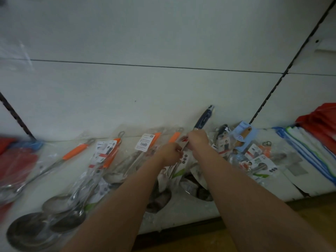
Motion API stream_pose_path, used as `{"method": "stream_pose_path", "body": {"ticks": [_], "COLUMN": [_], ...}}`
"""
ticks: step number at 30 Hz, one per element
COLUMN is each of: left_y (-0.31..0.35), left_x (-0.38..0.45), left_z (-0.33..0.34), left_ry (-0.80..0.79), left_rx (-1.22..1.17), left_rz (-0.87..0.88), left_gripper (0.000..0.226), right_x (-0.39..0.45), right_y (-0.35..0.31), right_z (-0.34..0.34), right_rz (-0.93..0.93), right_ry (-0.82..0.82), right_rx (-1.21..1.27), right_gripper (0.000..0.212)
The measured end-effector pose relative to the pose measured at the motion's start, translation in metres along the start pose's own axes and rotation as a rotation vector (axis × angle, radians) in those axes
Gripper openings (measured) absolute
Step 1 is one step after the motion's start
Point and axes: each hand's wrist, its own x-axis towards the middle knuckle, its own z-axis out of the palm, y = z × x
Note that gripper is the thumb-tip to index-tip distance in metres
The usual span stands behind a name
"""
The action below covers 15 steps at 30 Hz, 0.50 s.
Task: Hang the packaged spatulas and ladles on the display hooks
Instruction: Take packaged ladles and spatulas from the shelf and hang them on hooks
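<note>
Fingers of both the left hand (170,152) and right hand (198,138) pinch one blue-handled packaged utensil (201,120), while orange-handled ladles (76,153) lie unhung left of them, no hooks visible.

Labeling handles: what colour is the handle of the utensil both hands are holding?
Dark blue handle, clearest in the head view.
</note>
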Motion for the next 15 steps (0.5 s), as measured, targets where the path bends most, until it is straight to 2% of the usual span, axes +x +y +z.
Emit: {"method": "stream_pose_path", "body": {"ticks": [2,6,9,13,15], "left_y": [-0.001,-0.002,0.005,0.019,0.026], "left_x": [0.000,-0.013,-0.029,-0.051,-0.064], "left_z": [-0.004,-0.025,-0.041,-0.054,-0.061], "left_ry": [0.028,0.094,0.134,0.228,0.280], "left_rx": [-0.133,-0.299,-0.319,-0.240,-0.246], "left_rz": [-0.033,-0.071,-0.073,-0.025,-0.026], "left_gripper": [0.029,0.016,0.021,0.018,0.015], "right_x": [-0.009,-0.021,-0.046,-0.070,-0.079], "right_y": [-0.008,-0.023,-0.035,-0.045,-0.051], "right_z": [-0.003,-0.008,-0.005,0.009,0.017], "right_rz": [-0.012,-0.071,-0.150,-0.189,-0.186], "right_ry": [0.043,-0.006,-0.110,-0.190,-0.212], "right_rx": [0.028,0.051,-0.052,-0.139,-0.141], "right_gripper": [0.030,0.036,0.017,0.035,0.033]}}
